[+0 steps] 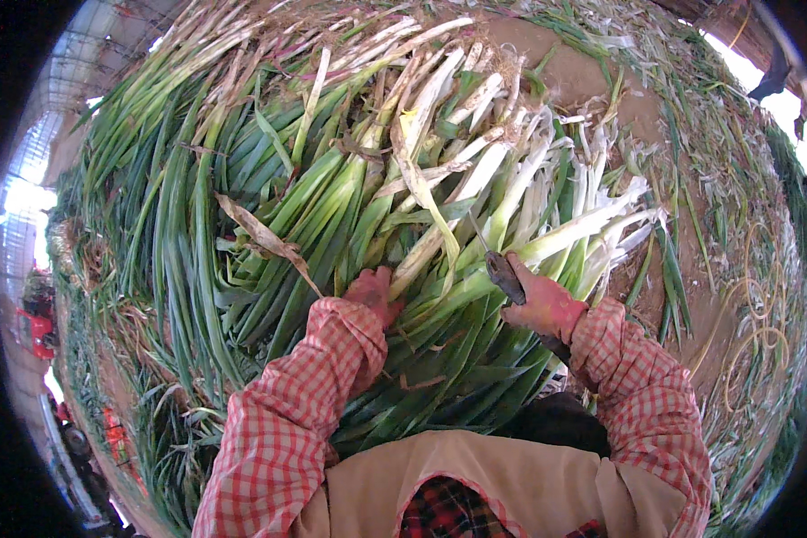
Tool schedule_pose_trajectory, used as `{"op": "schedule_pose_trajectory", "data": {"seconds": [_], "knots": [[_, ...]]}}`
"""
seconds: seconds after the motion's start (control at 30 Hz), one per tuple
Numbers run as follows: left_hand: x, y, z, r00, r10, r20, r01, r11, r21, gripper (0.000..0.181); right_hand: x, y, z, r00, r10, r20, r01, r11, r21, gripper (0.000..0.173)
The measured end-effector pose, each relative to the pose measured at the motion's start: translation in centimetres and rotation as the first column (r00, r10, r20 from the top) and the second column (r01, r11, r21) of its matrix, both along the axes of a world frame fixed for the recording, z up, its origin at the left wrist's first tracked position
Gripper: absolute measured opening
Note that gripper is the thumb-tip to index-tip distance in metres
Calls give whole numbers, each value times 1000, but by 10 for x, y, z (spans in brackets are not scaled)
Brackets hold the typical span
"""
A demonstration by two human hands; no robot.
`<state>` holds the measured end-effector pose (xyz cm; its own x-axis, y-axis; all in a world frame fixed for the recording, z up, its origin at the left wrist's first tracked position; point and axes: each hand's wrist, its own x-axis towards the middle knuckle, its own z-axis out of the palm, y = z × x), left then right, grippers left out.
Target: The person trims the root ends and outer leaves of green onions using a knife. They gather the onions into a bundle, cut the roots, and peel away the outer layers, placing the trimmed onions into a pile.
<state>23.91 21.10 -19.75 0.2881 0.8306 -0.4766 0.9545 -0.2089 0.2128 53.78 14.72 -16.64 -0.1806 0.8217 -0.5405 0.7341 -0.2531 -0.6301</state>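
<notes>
Long leeks or large green onions, with white shanks and green leaves, lie in a thick heap before me. My left hand (374, 296), in a reddish glove, closes around the leafy end of a pale onion stalk (420, 259); its fingers are partly hidden among leaves. My right hand (541, 302), also gloved, holds a small knife (504, 276) by its dark handle. The thin blade points up and left over the stalks. Beside that hand lies a peeled white stalk (578, 228), its root end to the right.
More unpeeled onions (376, 40) with roots lie along the far side. Stripped skins and leaves (733, 155) litter the brown ground (645, 121) on the right. A yellowish cord (756, 329) loops there. Red machinery (37, 333) stands at far left.
</notes>
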Motion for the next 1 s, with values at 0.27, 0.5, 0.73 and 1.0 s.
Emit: {"op": "schedule_pose_trajectory", "data": {"seconds": [0.27,0.5,0.73,1.0], "knots": [[37,65,54,984,161,81,-144,973,-178,66,8,-6,5,998,-30,-58,34,998,58,97],[25,88,13,919,252,304,-205,962,-180,74,-15,1,14,968,116,-223,-90,988,125,91],[30,87,42,935,247,255,-190,955,-229,77,-17,23,4,983,169,-72,-161,981,112,91],[22,64,45,969,177,170,-173,984,-35,69,4,71,-5,994,-105,9,101,979,180,91]]}}
